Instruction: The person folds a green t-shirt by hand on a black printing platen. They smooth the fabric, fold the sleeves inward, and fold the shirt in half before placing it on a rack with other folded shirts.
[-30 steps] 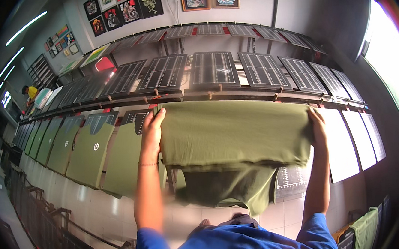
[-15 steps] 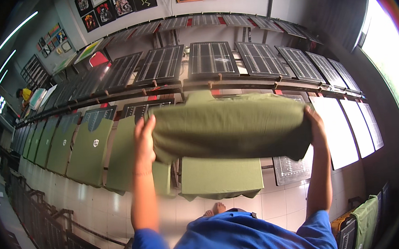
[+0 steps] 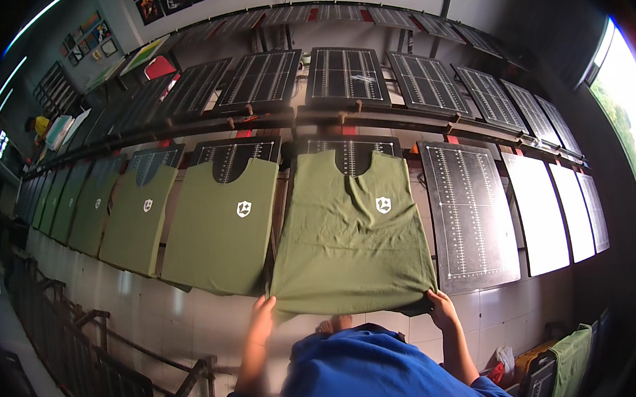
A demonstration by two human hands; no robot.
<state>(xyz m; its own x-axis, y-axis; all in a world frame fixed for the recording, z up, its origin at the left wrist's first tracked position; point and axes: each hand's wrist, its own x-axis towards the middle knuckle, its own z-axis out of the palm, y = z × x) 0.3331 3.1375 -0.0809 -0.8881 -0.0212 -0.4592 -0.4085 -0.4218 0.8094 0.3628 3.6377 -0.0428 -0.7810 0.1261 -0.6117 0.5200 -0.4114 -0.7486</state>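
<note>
Straight in front of me a green T-shirt (image 3: 343, 241) lies over a black board with white ruler markings (image 3: 362, 147). The board's far end shows through the neck opening. Creases run across the shirt, and a small white shield print sits on its upper right. My left hand (image 3: 263, 319) pinches the near left corner of the hem. At the near right corner, my right hand (image 3: 442, 309) grips the hem too. Left of it, a second green shirt (image 3: 216, 224) lies smooth on its own board, with the same white print.
Several more green-shirted boards (image 3: 136, 218) run off to the left. To the right stand a bare marked board (image 3: 474, 217) and bright, glaring boards (image 3: 539, 212). A rail (image 3: 305, 118) and further rows of boards lie beyond. Green cloth (image 3: 571, 361) hangs at lower right.
The shirt's hem was held up high and bunched between my hands; now it is drawn down toward me over the board, and the neck and white print show. Both hands moved nearer my body.
</note>
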